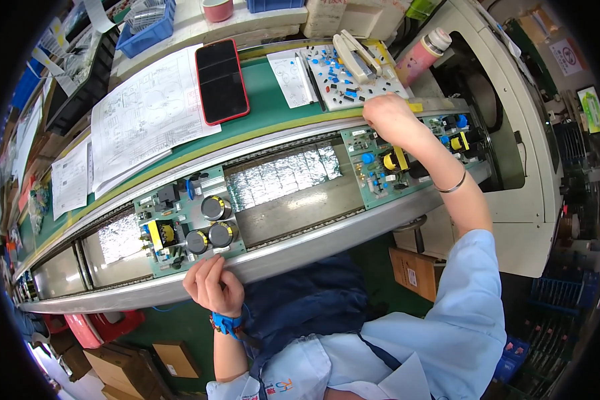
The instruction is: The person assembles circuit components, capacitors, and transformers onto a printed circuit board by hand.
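Observation:
My left hand [215, 287] rests against the near metal rail [293, 248], fingers curled together, with nothing visible in them. Just beyond it, a green circuit board [192, 195] carries round black capacitors and a yellow-wrapped transformer [161, 233]. My right hand [392, 119] is closed, fingertips bent down near the far rail, at the upper left of a second circuit board [380, 187]. Whatever its fingers hold is hidden. Close to that hand, a white foam board [353, 98] bears several loose blue and black components and pale-handled cutters [355, 59].
Between the rails runs a conveyor [287, 213]. Behind it, a red-cased phone [221, 81] and printed drawings [143, 110] lie on the green bench top [260, 87]. A pink bottle [423, 57] stands beside the foam board. A white machine housing [520, 227] bounds the right.

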`<action>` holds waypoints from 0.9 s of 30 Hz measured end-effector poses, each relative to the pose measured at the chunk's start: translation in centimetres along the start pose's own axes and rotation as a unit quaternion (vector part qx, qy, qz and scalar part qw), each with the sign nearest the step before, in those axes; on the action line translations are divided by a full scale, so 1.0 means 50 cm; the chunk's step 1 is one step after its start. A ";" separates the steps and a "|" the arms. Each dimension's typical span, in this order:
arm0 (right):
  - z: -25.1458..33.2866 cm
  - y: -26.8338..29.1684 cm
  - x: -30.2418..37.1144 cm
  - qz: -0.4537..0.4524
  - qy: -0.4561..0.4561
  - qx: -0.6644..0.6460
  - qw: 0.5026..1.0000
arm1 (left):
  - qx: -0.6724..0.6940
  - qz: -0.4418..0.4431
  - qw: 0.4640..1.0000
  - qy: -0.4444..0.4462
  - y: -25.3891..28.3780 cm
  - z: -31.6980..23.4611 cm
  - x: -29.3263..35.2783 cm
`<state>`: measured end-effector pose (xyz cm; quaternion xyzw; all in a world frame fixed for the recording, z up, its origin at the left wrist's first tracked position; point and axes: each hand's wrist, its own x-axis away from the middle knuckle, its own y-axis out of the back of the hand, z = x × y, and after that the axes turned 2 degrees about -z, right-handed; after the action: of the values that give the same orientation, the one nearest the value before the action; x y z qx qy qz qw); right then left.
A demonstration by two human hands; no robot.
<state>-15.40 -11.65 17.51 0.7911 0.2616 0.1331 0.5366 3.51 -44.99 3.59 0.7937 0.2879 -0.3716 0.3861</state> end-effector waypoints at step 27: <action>0.416 0.040 -0.319 -0.023 0.134 -0.420 0.897 | 0.036 -0.038 0.999 0.004 0.001 0.010 0.001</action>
<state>-17.84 -37.32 12.39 0.4609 0.2694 0.3231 0.7814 3.39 -45.41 3.37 0.7966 0.3060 -0.3932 0.3422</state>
